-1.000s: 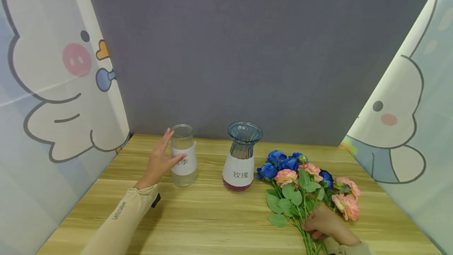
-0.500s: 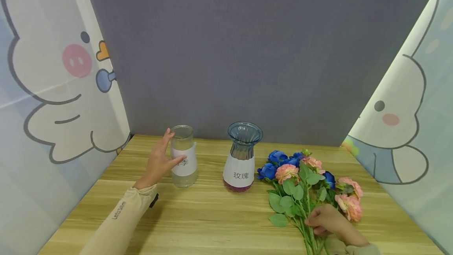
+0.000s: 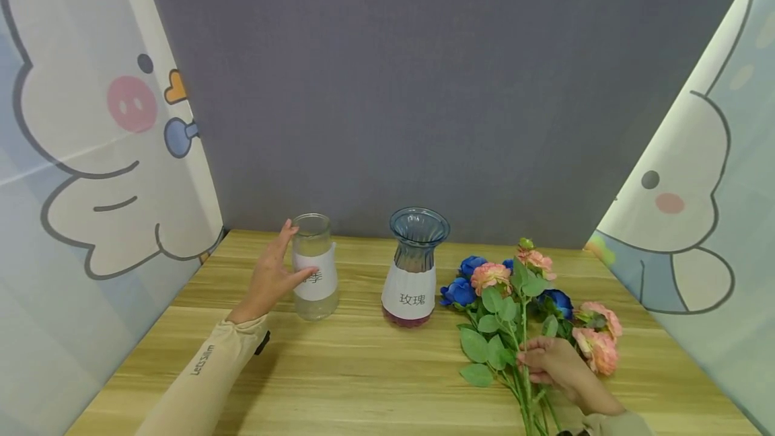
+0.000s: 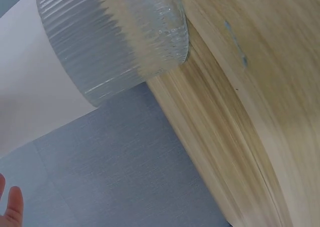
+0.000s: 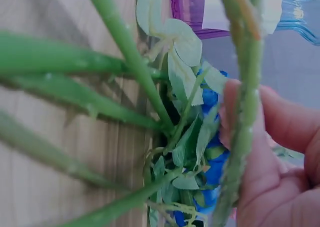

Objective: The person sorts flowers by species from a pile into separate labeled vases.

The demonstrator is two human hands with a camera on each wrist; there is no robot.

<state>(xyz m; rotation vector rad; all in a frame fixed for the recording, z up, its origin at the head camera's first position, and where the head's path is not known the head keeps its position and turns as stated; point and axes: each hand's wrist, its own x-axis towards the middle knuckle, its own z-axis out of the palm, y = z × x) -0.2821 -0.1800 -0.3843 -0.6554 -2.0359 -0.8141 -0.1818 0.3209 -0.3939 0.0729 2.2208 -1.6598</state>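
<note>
Left hand (image 3: 274, 281): fingers wide, at nine o'clock of the clear vase (image 3: 317, 306)
Right hand (image 3: 556, 367): fingers pinching a green stem (image 3: 524, 320)
Flowers (image 3: 458, 293): tabletop (image 3: 375, 382), four o'clock from the blue vase (image 3: 419, 237)

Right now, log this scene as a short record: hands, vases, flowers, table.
Left hand: open, beside the clear vase; contact unclear
Right hand: pinching a green stem
Clear vase: upright, white label, left of the blue vase
Blue vase: upright, white label, purple at the base
Flowers: blue flowers and pink flowers, piled right of the blue vase
Table: wood-grained
</note>
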